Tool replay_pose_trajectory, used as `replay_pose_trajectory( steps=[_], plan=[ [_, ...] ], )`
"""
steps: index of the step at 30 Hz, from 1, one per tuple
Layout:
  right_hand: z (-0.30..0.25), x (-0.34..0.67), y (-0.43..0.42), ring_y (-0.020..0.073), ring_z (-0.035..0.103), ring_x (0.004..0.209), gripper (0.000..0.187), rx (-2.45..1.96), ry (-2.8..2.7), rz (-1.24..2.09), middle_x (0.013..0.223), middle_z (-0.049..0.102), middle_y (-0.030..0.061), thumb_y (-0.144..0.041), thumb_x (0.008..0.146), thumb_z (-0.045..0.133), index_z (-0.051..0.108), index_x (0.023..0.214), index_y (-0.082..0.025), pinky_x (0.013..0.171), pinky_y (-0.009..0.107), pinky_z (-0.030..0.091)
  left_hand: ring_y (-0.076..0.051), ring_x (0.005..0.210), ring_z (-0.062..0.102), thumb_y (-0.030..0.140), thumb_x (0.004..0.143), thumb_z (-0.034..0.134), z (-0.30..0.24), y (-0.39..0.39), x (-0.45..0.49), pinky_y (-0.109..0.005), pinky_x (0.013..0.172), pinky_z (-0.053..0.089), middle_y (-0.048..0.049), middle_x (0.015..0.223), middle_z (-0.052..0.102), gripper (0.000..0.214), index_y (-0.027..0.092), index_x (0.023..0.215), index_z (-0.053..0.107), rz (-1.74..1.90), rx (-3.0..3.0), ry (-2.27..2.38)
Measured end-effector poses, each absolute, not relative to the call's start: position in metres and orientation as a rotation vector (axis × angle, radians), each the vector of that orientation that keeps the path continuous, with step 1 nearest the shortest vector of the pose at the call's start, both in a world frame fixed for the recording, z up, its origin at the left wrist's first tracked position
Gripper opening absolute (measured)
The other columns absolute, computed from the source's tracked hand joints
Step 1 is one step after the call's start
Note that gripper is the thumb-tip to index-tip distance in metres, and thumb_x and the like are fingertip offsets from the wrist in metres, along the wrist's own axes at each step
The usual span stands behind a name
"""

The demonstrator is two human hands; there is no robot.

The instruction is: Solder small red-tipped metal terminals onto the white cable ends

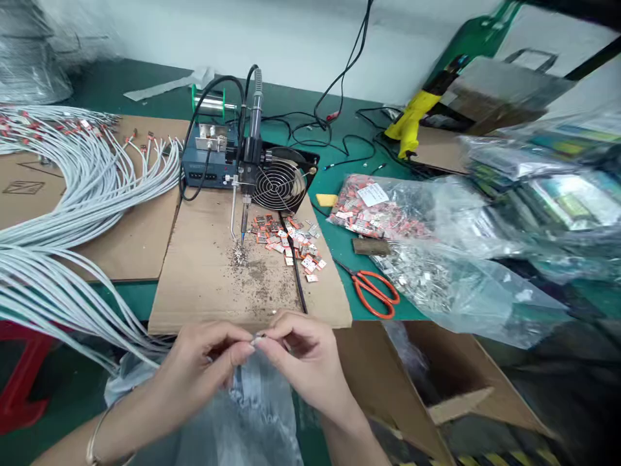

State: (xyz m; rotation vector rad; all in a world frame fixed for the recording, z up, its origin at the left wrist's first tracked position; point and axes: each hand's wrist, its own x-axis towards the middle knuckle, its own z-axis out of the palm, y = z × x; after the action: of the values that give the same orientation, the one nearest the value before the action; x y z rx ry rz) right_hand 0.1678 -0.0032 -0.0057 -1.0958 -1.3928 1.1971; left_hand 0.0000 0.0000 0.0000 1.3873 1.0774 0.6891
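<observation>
My left hand [208,366] and my right hand [303,356] meet just in front of the cardboard sheet's near edge, fingertips pinched together. Between them is a tiny pale piece [257,338], mostly covered by the fingers, so its kind is unclear. Beyond the hands, a soldering iron [250,155] hangs tip down in a stand over grey solder crumbs [239,255]. To the right of its tip lies a loose pile of small orange-and-silver connectors [291,239]. A bundle of white cables [92,188] spreads across the left side, some with orange ends.
A solder station [206,158] and a fan [279,183] stand behind the cardboard sheet [194,285]. Orange-handled scissors [376,291], a bag of orange connectors [369,210] and a bag of metal parts [436,278] lie right. An open carton [388,382] sits below the table edge.
</observation>
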Motion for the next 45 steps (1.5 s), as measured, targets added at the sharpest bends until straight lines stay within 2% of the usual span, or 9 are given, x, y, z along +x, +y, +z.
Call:
replay_pose_trajectory(
  steps=[7, 11, 15, 21, 25, 29, 35, 42, 45],
  plan=[
    [-0.023, 0.144, -0.01, 0.0101, 0.043, 0.052, 0.019, -0.943, -1.189, 0.844, 0.055, 0.047, -0.0041, -0.007, 0.077, 0.059, 0.059, 0.063, -0.019, 0.05, 0.023, 0.033, -0.007, 0.035, 0.051, 0.038, 0.075, 0.066, 0.002, -0.004, 0.018, -0.016, 0.038, 0.042, 0.0041, 0.05, 0.055, 0.026, 0.015, 0.067, 0.057, 0.791, 1.026, 1.004],
    [-0.022, 0.13, -0.009, 0.0106, 0.04, 0.051, 0.018, -0.765, -0.832, 1.078, 0.055, 0.043, -0.0047, -0.021, 0.079, 0.062, 0.056, 0.062, -0.022, 0.049, 0.023, 0.033, -0.006, 0.033, 0.052, 0.048, 0.068, 0.071, 0.006, -0.005, 0.02, -0.014, 0.035, 0.042, 0.0032, 0.05, 0.059, 0.037, 0.014, 0.067, 0.056, 0.753, 0.859, 0.912],
    [-0.018, 0.134, -0.002, 0.0084, 0.027, 0.044, 0.028, -0.64, -0.472, 1.31, 0.052, 0.034, -0.007, -0.028, 0.079, 0.063, 0.048, 0.057, -0.02, 0.043, 0.02, 0.027, -0.006, 0.034, 0.055, 0.044, 0.069, 0.073, 0.004, -0.008, 0.011, -0.011, 0.034, 0.04, 0.0026, 0.051, 0.062, 0.034, 0.014, 0.069, 0.056, 0.732, 0.765, 0.854],
    [-0.016, 0.162, -0.002, 0.0114, 0.043, 0.054, 0.014, -0.936, -1.144, 1.378, 0.063, 0.056, -0.0009, -0.028, 0.069, 0.072, 0.067, 0.079, -0.019, 0.051, 0.024, 0.034, -0.006, 0.033, 0.054, 0.041, 0.071, 0.071, 0.002, -0.007, -0.002, -0.011, 0.034, 0.038, 0.0024, 0.052, 0.061, 0.031, 0.013, 0.071, 0.058, 0.694, 0.827, 0.916],
    [-0.002, 0.171, -0.002, 0.0117, 0.043, 0.054, 0.008, -1.111, -1.447, 1.324, 0.056, 0.052, -0.0018, -0.021, 0.069, 0.069, 0.064, 0.064, -0.017, 0.051, 0.024, 0.033, -0.006, 0.035, 0.052, 0.042, 0.075, 0.066, 0.001, -0.008, -0.002, -0.013, 0.034, 0.037, 0.0027, 0.053, 0.058, 0.03, 0.014, 0.072, 0.059, 0.627, 0.944, 0.947],
    [0.005, 0.178, 0.002, 0.0105, 0.041, 0.052, 0.006, -1.151, -1.605, 1.344, 0.055, 0.052, -0.0024, -0.02, 0.068, 0.067, 0.063, 0.065, -0.017, 0.048, 0.023, 0.031, -0.006, 0.038, 0.052, 0.037, 0.079, 0.062, -0.003, -0.011, -0.004, -0.014, 0.038, 0.038, 0.0029, 0.056, 0.057, 0.024, 0.014, 0.072, 0.06, 0.555, 1.08, 0.97],
    [-0.003, 0.18, 0.005, 0.0089, 0.034, 0.046, 0.012, -1.12, -1.514, 1.487, 0.05, 0.046, -0.004, -0.024, 0.067, 0.068, 0.061, 0.06, -0.017, 0.044, 0.023, 0.027, -0.005, 0.038, 0.051, 0.039, 0.08, 0.06, -0.003, -0.01, -0.003, -0.014, 0.038, 0.038, 0.003, 0.057, 0.057, 0.026, 0.014, 0.072, 0.058, 0.535, 1.084, 0.958],
    [-0.02, 0.151, -0.009, 0.0097, 0.038, 0.047, 0.023, -0.956, -1.04, 1.336, 0.052, 0.048, -0.0028, -0.026, 0.073, 0.067, 0.055, 0.055, -0.017, 0.044, 0.023, 0.028, -0.004, 0.033, 0.05, 0.047, 0.073, 0.067, -0.005, -0.007, 0.006, -0.011, 0.034, 0.037, 0.0036, 0.052, 0.058, 0.036, 0.014, 0.07, 0.054, 0.65, 0.869, 0.914],
    [-0.02, 0.154, -0.006, 0.0083, 0.033, 0.044, 0.027, -0.83, -0.815, 1.36, 0.048, 0.042, -0.0054, -0.03, 0.073, 0.069, 0.054, 0.054, -0.018, 0.043, 0.022, 0.026, -0.004, 0.033, 0.051, 0.044, 0.074, 0.068, -0.004, -0.009, 0.005, -0.01, 0.033, 0.037, 0.003, 0.052, 0.06, 0.034, 0.014, 0.069, 0.054, 0.6, 0.83, 0.857]
  ],
)
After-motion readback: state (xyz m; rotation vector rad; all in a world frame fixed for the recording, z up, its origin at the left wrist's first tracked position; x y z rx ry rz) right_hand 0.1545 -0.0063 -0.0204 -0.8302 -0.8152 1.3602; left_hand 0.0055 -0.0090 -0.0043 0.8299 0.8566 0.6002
